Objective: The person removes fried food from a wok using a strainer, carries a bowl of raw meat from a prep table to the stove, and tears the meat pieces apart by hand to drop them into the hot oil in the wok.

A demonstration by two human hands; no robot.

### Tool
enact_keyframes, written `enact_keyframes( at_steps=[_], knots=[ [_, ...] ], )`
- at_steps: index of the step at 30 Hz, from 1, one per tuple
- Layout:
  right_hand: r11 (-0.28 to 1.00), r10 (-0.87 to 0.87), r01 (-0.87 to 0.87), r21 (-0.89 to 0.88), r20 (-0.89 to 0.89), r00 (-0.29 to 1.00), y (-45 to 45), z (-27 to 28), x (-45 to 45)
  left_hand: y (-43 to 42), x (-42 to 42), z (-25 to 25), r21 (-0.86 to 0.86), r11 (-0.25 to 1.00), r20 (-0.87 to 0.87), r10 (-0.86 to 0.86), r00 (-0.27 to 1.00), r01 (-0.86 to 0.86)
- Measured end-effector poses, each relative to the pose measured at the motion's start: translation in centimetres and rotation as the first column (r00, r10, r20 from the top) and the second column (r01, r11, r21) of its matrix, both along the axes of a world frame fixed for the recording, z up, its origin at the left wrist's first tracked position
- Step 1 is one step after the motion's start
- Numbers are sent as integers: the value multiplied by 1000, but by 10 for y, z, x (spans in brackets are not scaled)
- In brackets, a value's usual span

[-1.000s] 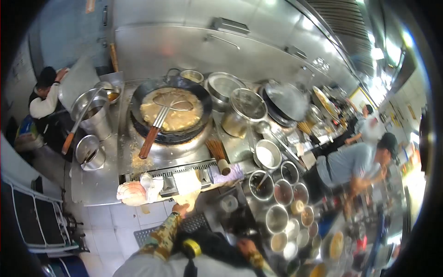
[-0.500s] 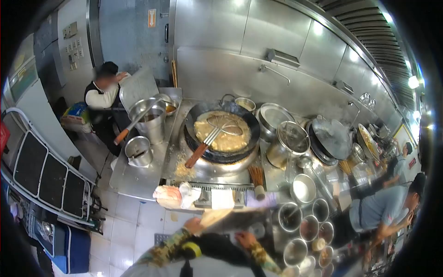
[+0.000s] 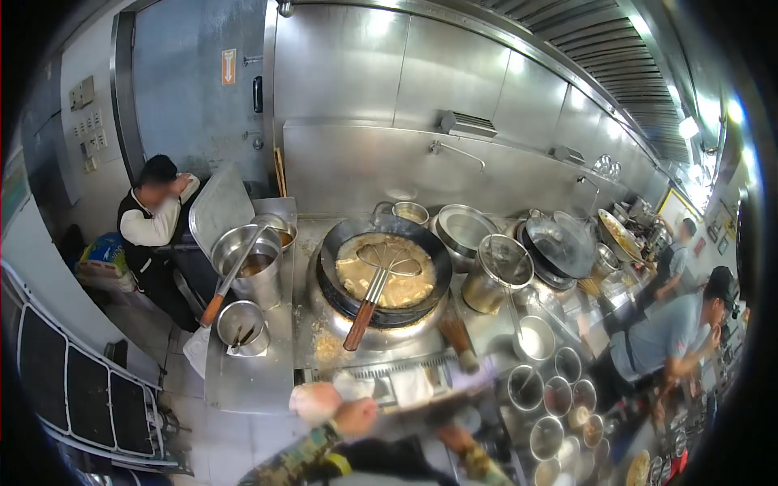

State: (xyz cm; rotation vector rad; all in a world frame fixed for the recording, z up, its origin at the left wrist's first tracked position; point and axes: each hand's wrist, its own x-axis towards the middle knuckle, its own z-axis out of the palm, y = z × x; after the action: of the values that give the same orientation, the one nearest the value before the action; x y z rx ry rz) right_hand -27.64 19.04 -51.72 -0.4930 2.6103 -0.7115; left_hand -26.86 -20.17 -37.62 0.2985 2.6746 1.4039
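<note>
My left hand (image 3: 355, 416), its fingers curled, is at the stove's front edge, just below a white cloth (image 3: 352, 386) and right of a pink cloth (image 3: 314, 401). Whatever it may hold does not show. My right hand (image 3: 456, 439) hangs low in front of the stove, smeared by motion, its fingers unclear. Beyond them, a wok (image 3: 444, 279) holds pale pieces in bubbling liquid. A wire strainer (image 3: 369, 312) lies across it, handle toward me. A folded white cloth (image 3: 412, 387) and a bamboo brush (image 3: 459, 344) lie along the front rail.
Metal pots (image 3: 255, 271) stand on the left counter (image 3: 275, 368). A second wok (image 3: 559, 247) and a strainer on a pot (image 3: 504, 261) are right. Several containers (image 3: 547, 437) stand lower right. One person (image 3: 154, 223) is left; two others (image 3: 664, 332) are right.
The view has shifted. My left hand has moved from the tan cloth toward the pink and white cloths; that cloth no longer shows clearly in it. The brush now leans differently.
</note>
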Motion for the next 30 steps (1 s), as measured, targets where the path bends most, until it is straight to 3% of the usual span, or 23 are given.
enact_keyframes(
  at_steps=[2,3,6,9,12,16,19,22,25,30],
  knots=[
    [977,-97,110,-180,83,992,6,21,-16,2,-4,22,27,1000,-22,-5,1000,6],
    [874,-321,418,-248,352,879,2,32,-19,5,-4,29,63,998,-45,-14,999,16],
    [943,-277,301,-145,164,947,-18,90,-28,19,-1,43,143,989,-64,-25,998,34],
    [902,-308,373,-216,283,908,-34,119,-32,35,5,49,252,967,-85,-4,996,26],
    [886,-290,362,-290,263,920,-38,117,-35,45,8,71,198,977,75,-96,993,79],
    [892,-247,310,-327,221,944,-38,104,-33,61,9,58,157,983,-33,-87,996,91],
    [878,-271,338,-339,230,935,-33,91,-33,74,10,47,249,961,11,-131,991,125],
    [876,-314,372,-307,224,923,-29,88,-32,81,12,49,198,966,-11,-169,986,167],
    [852,-289,358,-382,226,930,-22,76,-30,85,15,63,151,975,17,-166,986,162],
    [834,-305,403,-377,294,906,-18,84,-25,92,18,58,178,969,1,-176,984,173]
  ],
)
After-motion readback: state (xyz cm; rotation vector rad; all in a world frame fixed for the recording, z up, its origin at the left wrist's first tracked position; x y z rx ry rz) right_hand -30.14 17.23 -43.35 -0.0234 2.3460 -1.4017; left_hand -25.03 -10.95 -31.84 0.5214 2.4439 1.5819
